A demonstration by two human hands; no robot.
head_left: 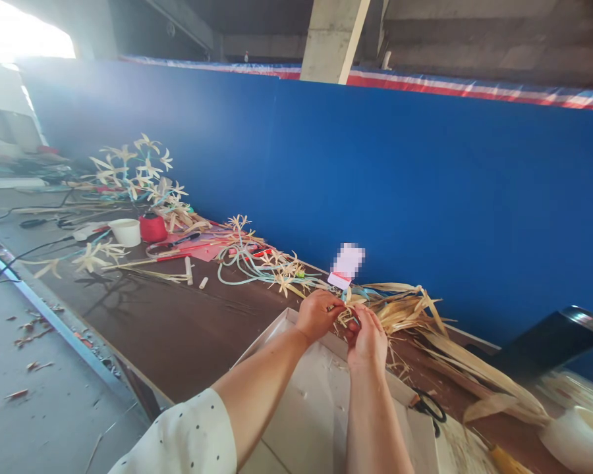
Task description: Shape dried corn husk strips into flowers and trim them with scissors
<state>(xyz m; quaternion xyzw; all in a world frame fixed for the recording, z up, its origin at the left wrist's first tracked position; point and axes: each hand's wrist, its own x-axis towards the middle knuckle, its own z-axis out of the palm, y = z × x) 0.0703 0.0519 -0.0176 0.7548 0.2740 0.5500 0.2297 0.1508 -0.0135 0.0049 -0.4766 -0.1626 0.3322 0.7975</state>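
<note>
My left hand (317,313) and my right hand (366,338) meet above the far edge of a pale cardboard sheet (306,408). Both are closed in a pinch on a small bundle of dried straw strips (348,315) held between them. Just beyond the hands lies a heap of dried leaves (410,309), with longer leaves trailing to the right. What exactly the fingertips do to the strips is hidden.
A long brown table (178,322) runs along a blue wall (425,184). On it lie straw flowers (138,171), a red pot (153,228), a white cup (125,232), scissors (432,407), blue cords (237,273) and cables (14,253). A dark object (548,342) stands right.
</note>
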